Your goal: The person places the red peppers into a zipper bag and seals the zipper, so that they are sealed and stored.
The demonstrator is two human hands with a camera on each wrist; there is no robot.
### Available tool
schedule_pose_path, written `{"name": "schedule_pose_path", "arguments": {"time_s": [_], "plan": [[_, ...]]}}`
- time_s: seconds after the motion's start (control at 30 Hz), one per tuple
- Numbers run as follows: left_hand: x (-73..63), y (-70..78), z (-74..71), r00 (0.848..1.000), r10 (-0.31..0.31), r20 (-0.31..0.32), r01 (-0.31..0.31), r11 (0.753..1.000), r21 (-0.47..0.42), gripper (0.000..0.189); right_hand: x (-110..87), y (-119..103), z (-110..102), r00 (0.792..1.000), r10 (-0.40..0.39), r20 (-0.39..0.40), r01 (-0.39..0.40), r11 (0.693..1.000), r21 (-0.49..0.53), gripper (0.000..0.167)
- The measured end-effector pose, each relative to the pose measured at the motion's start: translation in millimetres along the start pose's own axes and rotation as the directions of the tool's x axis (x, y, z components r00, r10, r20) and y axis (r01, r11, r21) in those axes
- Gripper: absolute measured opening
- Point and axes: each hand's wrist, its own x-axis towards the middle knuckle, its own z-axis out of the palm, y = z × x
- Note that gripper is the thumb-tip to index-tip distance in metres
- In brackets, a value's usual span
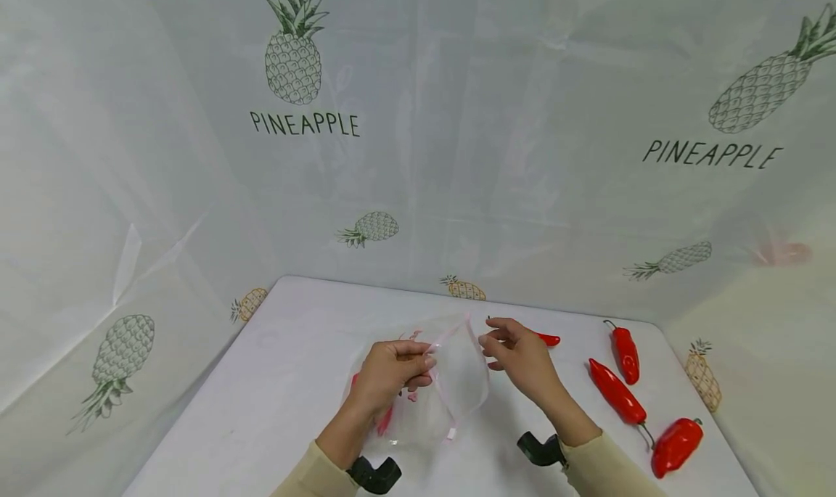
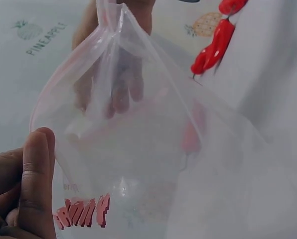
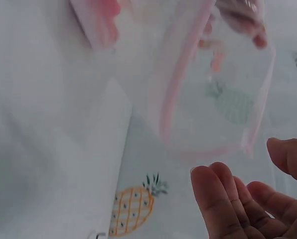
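My left hand (image 1: 395, 370) pinches the rim of a clear plastic zip bag (image 1: 460, 374) between thumb and fingers. The bag has a pink zip strip and pink print, and its mouth gapes toward the right. Just beyond that mouth is my right hand (image 1: 516, 352), fingers loosely bent and apart from the thumb, with nothing between them. In the right wrist view, the fingertips (image 3: 203, 179) lie close below the pink-edged mouth. Something red (image 1: 385, 421) shows by the left hand, partly covered by the bag.
On the right of the white table (image 1: 261, 403) lie a long red pepper (image 1: 615, 390), a smaller red pepper (image 1: 625, 353) and a broad red pepper (image 1: 677, 446). Another red pepper (image 1: 548, 339) is partly hidden behind the right hand. A pineapple-print curtain (image 1: 418, 156) surrounds the table.
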Motion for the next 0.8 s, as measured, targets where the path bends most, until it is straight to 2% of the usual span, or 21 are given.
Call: {"name": "schedule_pose_path", "arguments": {"time_s": [0.17, 0.4, 0.8], "plan": [[0.1, -1.5, -0.9, 1.000, 0.003, 0.000, -0.003, 1.000, -0.014, 0.032, 14.0, 9.4, -27.1, 0.999, -0.016, -0.036, 0.014, 0.998, -0.058, 0.047], [-0.3, -2.5, -1.3, 1.000, 0.009, 0.001, -0.009, 0.999, -0.032, 0.032, 32.7, 22.9, -56.5, 0.998, -0.013, -0.060, -0.004, 0.961, -0.278, 0.054], [-1.5, -3.5, 0.3, 1.000, -0.001, 0.013, 0.001, 0.998, -0.063, 0.036, 63.1, 51.0, -70.8, 1.000, -0.004, -0.006, 0.002, 0.961, -0.275, 0.058]]}}
